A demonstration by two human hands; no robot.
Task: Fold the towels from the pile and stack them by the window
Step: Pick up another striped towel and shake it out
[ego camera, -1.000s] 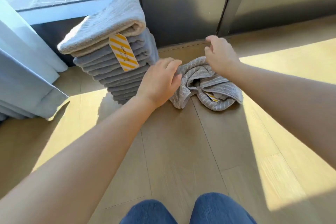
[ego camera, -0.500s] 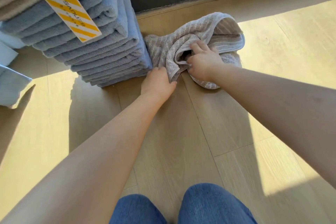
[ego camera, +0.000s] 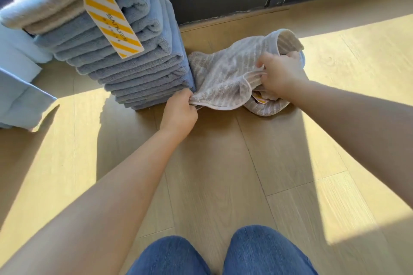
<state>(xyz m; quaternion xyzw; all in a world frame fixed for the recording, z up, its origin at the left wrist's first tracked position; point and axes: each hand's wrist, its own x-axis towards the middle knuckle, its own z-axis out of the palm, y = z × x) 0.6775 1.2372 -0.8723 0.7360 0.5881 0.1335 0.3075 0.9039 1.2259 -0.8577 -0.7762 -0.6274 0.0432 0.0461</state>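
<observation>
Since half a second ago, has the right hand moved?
Yes. The right hand has shifted right, away from the folded towel stack, gripping the striped towel.

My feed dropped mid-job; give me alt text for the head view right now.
Both hands hold a crumpled grey ribbed towel on the wooden floor: the left hand pinches its near edge, the right hand grips a bunched fold. Left of it stands a tall stack of folded blue-grey towels, topped by a cream towel with a yellow-striped tag hanging down.
</observation>
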